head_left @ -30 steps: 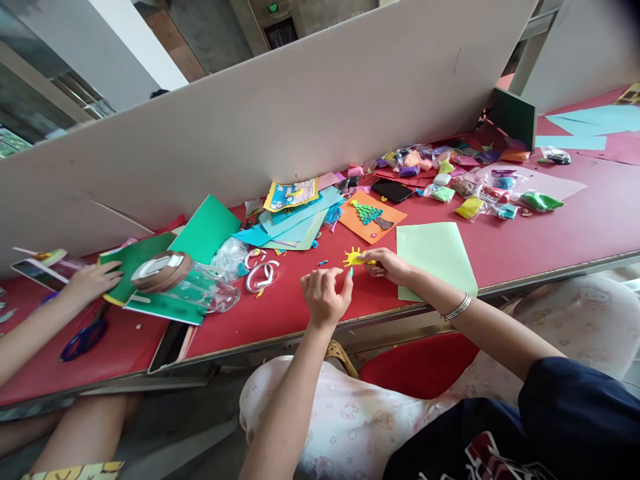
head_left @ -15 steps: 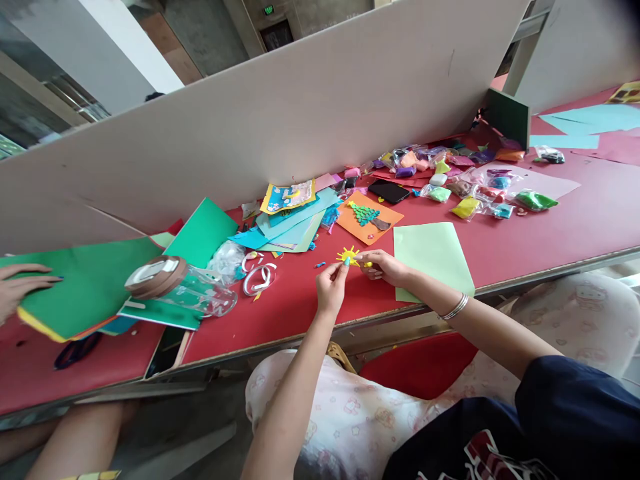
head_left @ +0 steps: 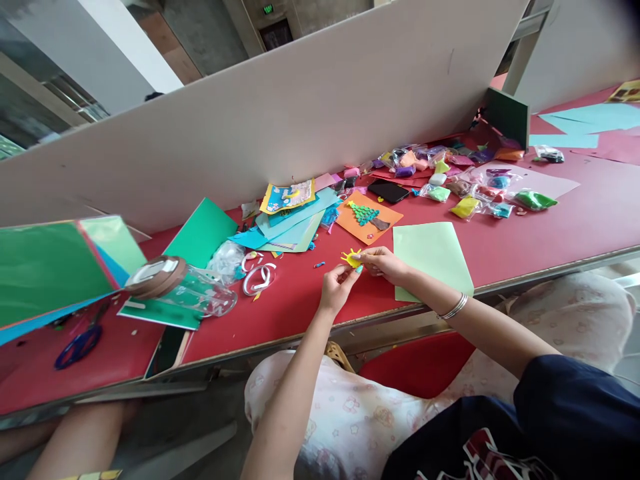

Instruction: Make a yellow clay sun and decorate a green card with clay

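A small yellow clay sun [head_left: 353, 259] with thin rays is held between my two hands above the red table. My left hand [head_left: 339, 288] pinches its lower edge with thumb and finger. From the right, my right hand [head_left: 384, 263] has its fingertips closed on the sun's other side, hiding some rays. Just right of my hands lies a pale green sheet of paper [head_left: 433, 257]. Behind them is an orange card [head_left: 370, 219] with a green clay tree on it.
A clear bottle with a brown lid [head_left: 180, 287] lies at left, near blue-handled scissors [head_left: 79, 347] and a stack of coloured paper [head_left: 50, 267]. Several clay packets [head_left: 467, 208] and a black phone [head_left: 389, 191] sit at the back. A white partition [head_left: 280, 113] runs behind.
My left hand has shifted slightly right and its grip on the sun has moved lower. At far left, the other person's hand has left view and the green paper stack is lifted, uncovering the scissors.
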`<state>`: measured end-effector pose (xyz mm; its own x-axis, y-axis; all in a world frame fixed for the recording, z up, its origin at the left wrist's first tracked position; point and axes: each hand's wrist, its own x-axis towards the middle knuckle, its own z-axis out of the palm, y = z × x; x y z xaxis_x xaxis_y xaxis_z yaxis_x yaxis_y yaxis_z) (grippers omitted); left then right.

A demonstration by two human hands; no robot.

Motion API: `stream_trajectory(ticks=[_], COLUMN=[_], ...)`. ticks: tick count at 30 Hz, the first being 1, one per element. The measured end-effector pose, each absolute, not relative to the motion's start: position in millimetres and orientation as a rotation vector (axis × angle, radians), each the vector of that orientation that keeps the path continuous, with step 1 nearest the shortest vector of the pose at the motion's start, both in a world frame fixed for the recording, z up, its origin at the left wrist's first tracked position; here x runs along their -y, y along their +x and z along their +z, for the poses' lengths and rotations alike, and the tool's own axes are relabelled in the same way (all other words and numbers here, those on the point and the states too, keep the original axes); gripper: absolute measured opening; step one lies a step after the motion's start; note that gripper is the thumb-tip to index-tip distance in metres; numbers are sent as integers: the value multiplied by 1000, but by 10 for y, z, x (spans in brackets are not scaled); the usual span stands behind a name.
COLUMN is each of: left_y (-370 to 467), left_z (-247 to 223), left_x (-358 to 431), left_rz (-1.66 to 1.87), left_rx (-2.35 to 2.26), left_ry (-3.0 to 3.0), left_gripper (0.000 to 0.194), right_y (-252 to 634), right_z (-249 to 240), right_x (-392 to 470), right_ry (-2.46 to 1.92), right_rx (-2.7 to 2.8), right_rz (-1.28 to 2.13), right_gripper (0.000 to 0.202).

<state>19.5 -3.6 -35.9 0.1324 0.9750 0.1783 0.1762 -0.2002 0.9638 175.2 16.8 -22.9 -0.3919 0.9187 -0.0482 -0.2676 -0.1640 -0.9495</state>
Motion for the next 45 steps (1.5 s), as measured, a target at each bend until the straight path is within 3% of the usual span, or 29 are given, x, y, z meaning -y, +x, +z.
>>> stream_trajectory(ticks=[45], left_y=[48], left_z=[-234], left_x=[47], left_rz=[1225], left_rx=[-1225], left_ry=[1688], left_gripper=[20], right_y=[1765], right_z=[-169], right_x=[-133], right_ry=[-1026], right_rx=[1234], right_rz=[1537], right_gripper=[36])
